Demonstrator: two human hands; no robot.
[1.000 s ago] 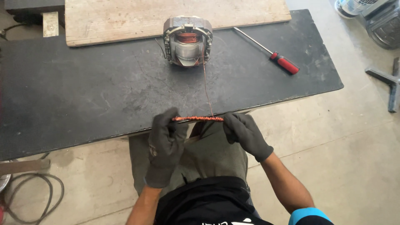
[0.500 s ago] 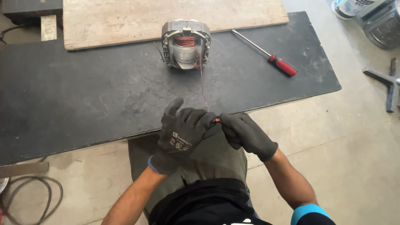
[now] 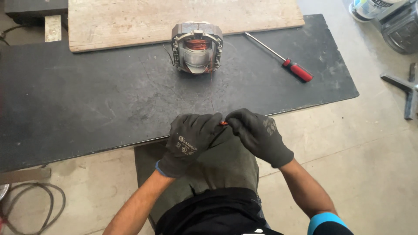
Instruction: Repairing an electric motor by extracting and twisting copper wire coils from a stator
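Black-gloved left hand [image 3: 189,141] and right hand [image 3: 257,135] meet at the near edge of the dark bench [image 3: 87,104], fingertips pinching a small bundle of copper wire [image 3: 223,123] between them. One thin strand [image 3: 212,87] runs from it to the motor stator [image 3: 197,47]; red-handled screwdriver [image 3: 283,61] lies farther right, wooden board [image 3: 130,21] behind.

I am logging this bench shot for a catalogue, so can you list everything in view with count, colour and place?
motor stator: one, grey metal with copper windings, far middle of bench
copper wire: one thin strand, runs from stator to the hands
screwdriver: one, red handle, right of stator
bench top: one, black
wooden board: one, pale, far edge of bench
cable: one, dark, coiled on floor at lower left
containers: two, top right on floor
metal bracket: one, grey, right edge
left hand: black glove, gripping copper bundle
right hand: black glove, gripping copper bundle
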